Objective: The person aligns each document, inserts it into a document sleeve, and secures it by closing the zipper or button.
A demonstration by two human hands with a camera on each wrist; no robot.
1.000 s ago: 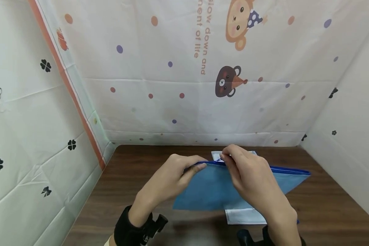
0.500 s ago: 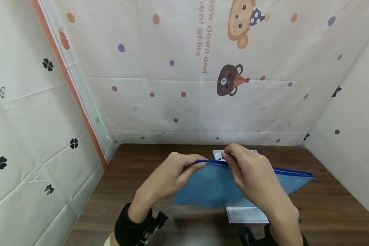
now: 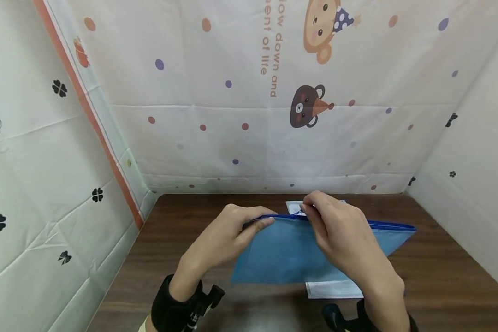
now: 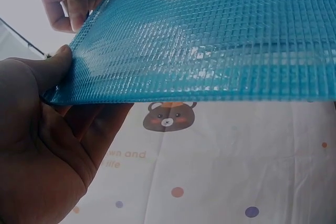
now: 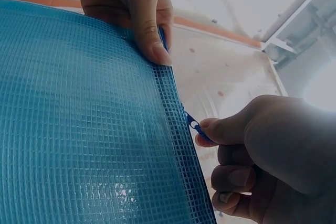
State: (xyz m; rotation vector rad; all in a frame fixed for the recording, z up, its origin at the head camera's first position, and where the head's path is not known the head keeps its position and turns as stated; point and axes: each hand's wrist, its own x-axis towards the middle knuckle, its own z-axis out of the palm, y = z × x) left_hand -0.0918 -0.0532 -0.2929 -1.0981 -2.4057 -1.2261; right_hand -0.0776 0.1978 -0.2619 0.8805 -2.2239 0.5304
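Observation:
A blue mesh zipper pouch (image 3: pixel 282 253) is held up over the table, its zipper edge at the top. My left hand (image 3: pixel 232 233) pinches the left end of that edge, thumb on the near face and fingers behind, as the left wrist view also shows. My right hand (image 3: pixel 344 230) is farther along the edge, in front of part of the pouch. In the right wrist view its thumb and index finger pinch the small blue zipper pull (image 5: pixel 193 124), the other fingers curled below. A pale blue-white flat item (image 3: pixel 334 290) lies on the table, mostly hidden behind the pouch.
The wooden table (image 3: pixel 182 216) is bounded by printed cloth walls at the back (image 3: pixel 191 147), left (image 3: pixel 33 193) and right (image 3: pixel 473 221). A small dark blue bit shows beside my right wrist. Both wrists wear black straps with cameras.
Both hands keep their hold. The pouch's right end has risen slightly, and the gap between my left fingertips and the zipper pull is a little wider.

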